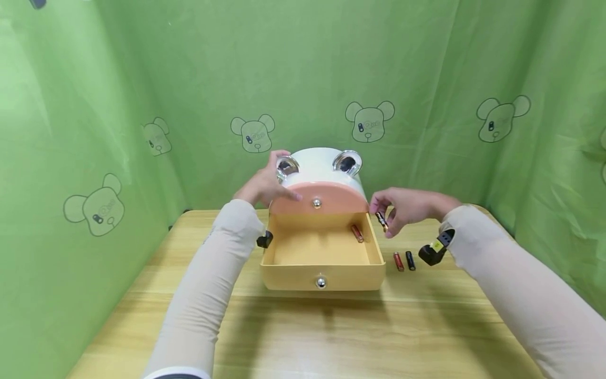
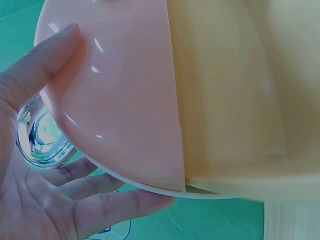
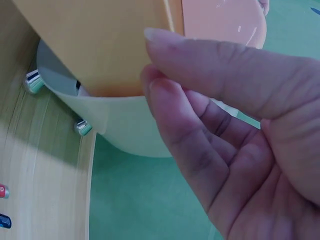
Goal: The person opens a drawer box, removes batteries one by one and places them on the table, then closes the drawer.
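Note:
A small round-topped storage box (image 1: 316, 164) has a pink upper drawer (image 1: 333, 192) pushed in and a yellow lower drawer (image 1: 322, 277) pulled out. My left hand (image 1: 263, 184) grips the box's left side, thumb on the pink front and fingers round the white edge, beside a silver eye-shaped ornament (image 2: 45, 135). Just right of the open drawer, my right hand (image 1: 407, 206) pinches a dark battery (image 1: 381, 221) with a copper-coloured end; in the right wrist view the fingers hide it. Inside the drawer, at its right side, lies a red battery (image 1: 357, 233).
On the wooden table (image 1: 326, 337), right of the drawer, lie another red battery (image 1: 399, 261) and a black battery (image 1: 410, 260). Short silver feet (image 3: 34, 81) lift the box off the tabletop. A green curtain (image 1: 303, 63) with bear drawings hangs behind and at both sides.

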Tool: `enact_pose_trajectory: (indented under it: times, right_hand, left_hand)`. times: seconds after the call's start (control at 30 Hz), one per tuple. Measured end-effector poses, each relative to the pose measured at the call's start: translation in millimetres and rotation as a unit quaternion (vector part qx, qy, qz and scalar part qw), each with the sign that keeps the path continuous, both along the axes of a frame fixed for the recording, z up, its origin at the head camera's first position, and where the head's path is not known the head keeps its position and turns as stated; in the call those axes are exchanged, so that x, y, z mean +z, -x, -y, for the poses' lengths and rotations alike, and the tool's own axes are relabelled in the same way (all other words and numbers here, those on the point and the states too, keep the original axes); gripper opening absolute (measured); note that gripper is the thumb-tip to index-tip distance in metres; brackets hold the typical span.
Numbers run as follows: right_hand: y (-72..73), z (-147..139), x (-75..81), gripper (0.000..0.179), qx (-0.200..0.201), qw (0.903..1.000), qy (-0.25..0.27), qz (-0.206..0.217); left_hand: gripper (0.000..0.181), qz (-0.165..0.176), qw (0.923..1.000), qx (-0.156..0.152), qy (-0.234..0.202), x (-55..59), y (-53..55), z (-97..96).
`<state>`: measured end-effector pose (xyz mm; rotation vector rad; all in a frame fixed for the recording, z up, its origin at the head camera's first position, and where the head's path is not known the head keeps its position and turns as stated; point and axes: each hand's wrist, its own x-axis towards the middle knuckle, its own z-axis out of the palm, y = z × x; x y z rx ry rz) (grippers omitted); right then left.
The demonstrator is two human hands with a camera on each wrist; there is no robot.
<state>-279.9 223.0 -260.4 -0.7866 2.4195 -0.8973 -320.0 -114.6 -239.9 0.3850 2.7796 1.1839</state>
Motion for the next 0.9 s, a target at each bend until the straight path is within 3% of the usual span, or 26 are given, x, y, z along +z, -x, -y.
enact_pose_trajectory:
  times: [0.9]
  right_hand:
    - [9.0,-32.1,-39.7,0.054,-0.061,0.9981,0.005,0.005]
  left_hand:
    - [0.118,-0.001,1.0,0.001,-0.006,-1.6,1.5,0.5]
